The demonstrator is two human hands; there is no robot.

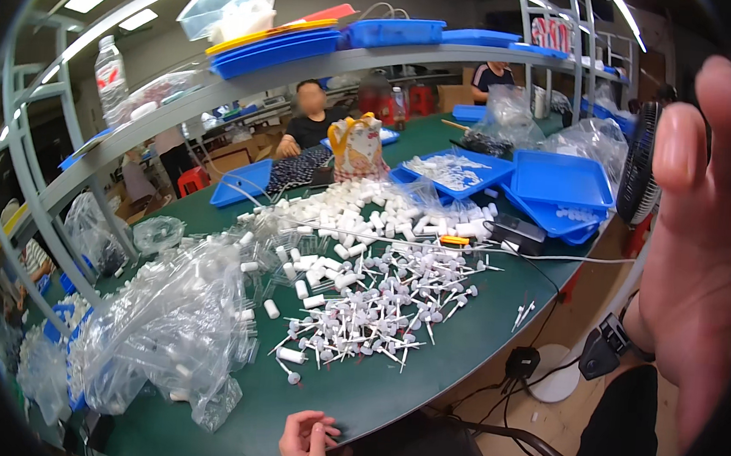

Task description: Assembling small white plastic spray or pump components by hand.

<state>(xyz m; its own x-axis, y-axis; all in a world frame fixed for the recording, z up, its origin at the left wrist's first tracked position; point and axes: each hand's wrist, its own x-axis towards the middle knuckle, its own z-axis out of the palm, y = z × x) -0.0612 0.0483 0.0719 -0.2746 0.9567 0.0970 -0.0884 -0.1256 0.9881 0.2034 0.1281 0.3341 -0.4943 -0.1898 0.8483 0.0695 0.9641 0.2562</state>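
My left hand [308,444] rests at the near edge of the green table, loosely curled with its fingers apart and nothing visible in it. My right hand [697,209] is raised very close at the right, fingers stretched upward; the view's rim cuts it off, and nothing shows in it. Beyond my left hand lies a pile of thin white stems with round grey heads [368,313]. Behind this pile, many small white cylinders [400,218] are heaped. One white cylinder [291,355] lies at the pile's near edge.
Clear plastic bags [163,332] cover the table's left side. Blue trays [559,181] stand at the far right near a black fan [641,163]. A white cable [584,259] crosses the table. A person [310,110] sits across, beside a patterned bag [358,149]. A metal shelf [377,55] spans above.
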